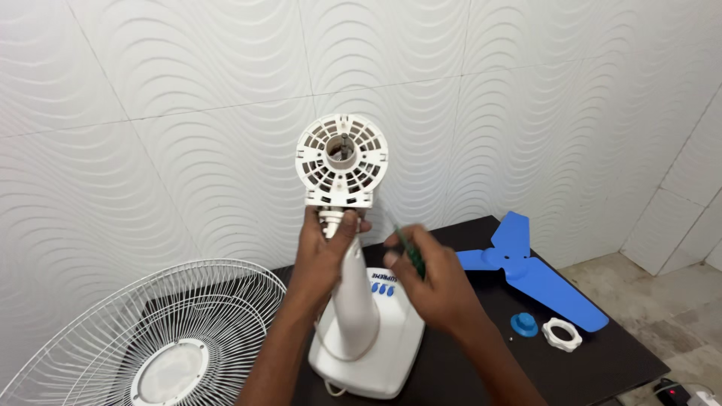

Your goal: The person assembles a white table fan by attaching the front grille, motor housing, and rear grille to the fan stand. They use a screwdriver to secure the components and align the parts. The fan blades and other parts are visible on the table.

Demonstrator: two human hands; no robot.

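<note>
The left hand (320,252) wraps closed around the neck of the white fan (353,301), just under its bare motor housing (342,162). Beside it, the right hand (436,282) pinches a green screwdriver (410,252). Right of that grip lie the blue blade (526,267), cap (524,325) and white nut (562,334); the grille (173,338) leans at left.

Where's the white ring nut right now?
In the head view, the white ring nut lies on the dark table at the right, beside the blue cap and just below the blue fan blade.
</note>
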